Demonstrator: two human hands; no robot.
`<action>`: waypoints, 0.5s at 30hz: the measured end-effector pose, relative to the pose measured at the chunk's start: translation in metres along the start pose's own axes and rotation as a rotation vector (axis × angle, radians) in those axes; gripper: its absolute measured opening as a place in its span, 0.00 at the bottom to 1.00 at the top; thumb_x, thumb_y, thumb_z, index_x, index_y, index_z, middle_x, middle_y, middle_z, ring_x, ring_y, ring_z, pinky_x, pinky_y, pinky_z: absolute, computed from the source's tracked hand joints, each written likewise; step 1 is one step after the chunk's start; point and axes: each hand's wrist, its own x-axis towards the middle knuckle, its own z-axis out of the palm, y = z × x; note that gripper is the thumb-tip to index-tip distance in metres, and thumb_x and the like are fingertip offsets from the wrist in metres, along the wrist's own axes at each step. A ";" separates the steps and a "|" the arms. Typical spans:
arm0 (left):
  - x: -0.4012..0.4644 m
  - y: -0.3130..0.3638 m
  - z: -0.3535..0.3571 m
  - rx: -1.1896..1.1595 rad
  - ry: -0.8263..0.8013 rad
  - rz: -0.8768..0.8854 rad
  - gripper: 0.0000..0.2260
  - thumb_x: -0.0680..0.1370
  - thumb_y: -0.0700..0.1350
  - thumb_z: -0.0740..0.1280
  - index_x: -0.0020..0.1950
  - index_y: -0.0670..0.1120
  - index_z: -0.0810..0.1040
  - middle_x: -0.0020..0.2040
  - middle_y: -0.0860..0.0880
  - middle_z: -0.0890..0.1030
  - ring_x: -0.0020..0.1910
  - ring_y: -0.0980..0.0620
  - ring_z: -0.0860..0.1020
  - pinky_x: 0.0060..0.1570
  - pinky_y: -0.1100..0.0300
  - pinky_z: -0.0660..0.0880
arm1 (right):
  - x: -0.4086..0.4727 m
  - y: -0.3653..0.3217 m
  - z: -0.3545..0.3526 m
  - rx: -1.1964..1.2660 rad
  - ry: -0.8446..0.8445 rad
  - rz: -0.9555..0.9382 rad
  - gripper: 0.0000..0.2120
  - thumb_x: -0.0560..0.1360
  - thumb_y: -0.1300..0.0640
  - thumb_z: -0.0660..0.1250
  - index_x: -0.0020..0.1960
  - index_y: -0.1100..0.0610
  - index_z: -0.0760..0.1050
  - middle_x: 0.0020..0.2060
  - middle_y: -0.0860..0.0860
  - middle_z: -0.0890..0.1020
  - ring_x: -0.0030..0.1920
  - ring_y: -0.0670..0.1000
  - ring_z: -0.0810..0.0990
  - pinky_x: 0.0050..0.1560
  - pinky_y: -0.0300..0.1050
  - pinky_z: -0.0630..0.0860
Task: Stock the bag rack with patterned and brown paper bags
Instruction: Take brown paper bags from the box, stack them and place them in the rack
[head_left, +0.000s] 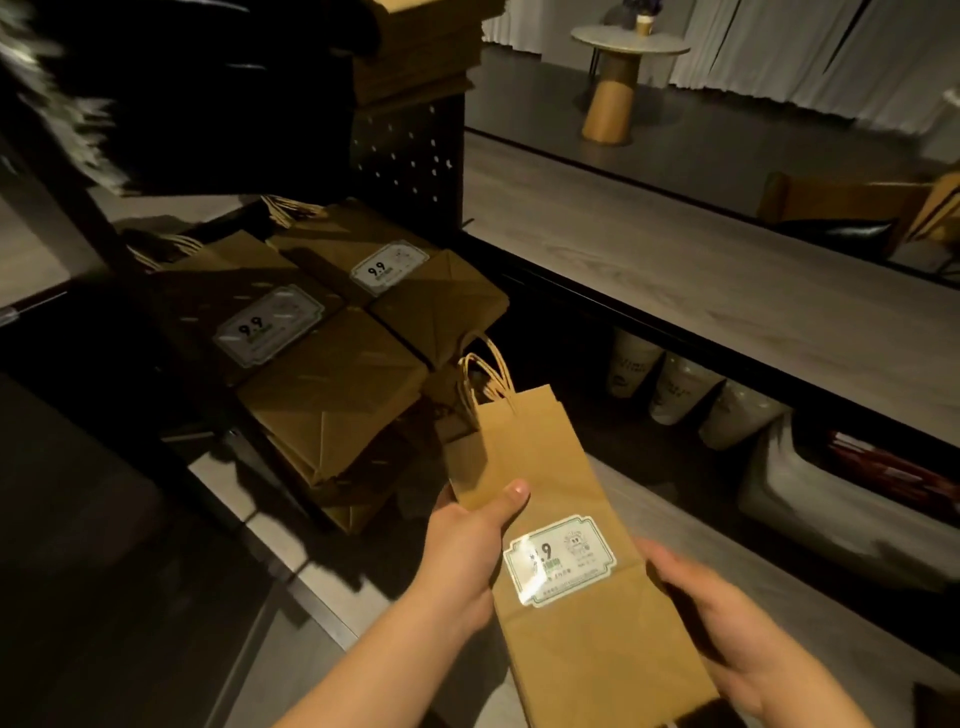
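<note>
I hold a flat bundle of brown paper bags (566, 499) with a white "9.9" label and twisted paper handles pointing away from me. My left hand (462, 551) grips its left edge, thumb on top. My right hand (727, 623) cups its right edge near the bottom, fingers curled under it. Ahead on the dark rack shelf (218, 467) lie two stacks of folded brown bags: a nearer one (322, 395) and a farther one (415, 291), both with "9.9" labels. A taller pile of brown bags (415, 57) sits on the rack's top.
A black perforated rack panel (410, 166) stands behind the stacks. To the right runs a long wooden counter (675, 270), with several paper cups (680, 395) and a grey bin (831, 499) under it. A round table (628, 52) stands far back.
</note>
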 end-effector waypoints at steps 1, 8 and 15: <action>0.002 -0.005 0.000 -0.013 0.016 -0.010 0.19 0.77 0.38 0.75 0.66 0.44 0.76 0.52 0.40 0.87 0.49 0.38 0.87 0.55 0.38 0.82 | -0.001 0.007 -0.006 0.022 0.005 0.014 0.43 0.47 0.54 0.91 0.61 0.63 0.84 0.62 0.68 0.82 0.56 0.66 0.85 0.62 0.62 0.79; 0.010 -0.040 0.011 -0.121 0.154 0.062 0.17 0.77 0.38 0.75 0.62 0.48 0.74 0.45 0.46 0.88 0.44 0.43 0.88 0.46 0.44 0.84 | 0.006 0.041 -0.021 0.170 0.381 -0.015 0.30 0.67 0.59 0.80 0.68 0.62 0.78 0.57 0.65 0.85 0.60 0.67 0.83 0.69 0.68 0.73; 0.015 -0.039 0.020 -0.235 0.205 0.071 0.18 0.78 0.41 0.74 0.63 0.52 0.72 0.50 0.45 0.87 0.45 0.43 0.88 0.44 0.46 0.84 | 0.017 0.061 0.014 0.279 0.409 -0.021 0.26 0.71 0.53 0.74 0.67 0.51 0.75 0.54 0.61 0.87 0.55 0.68 0.85 0.59 0.70 0.80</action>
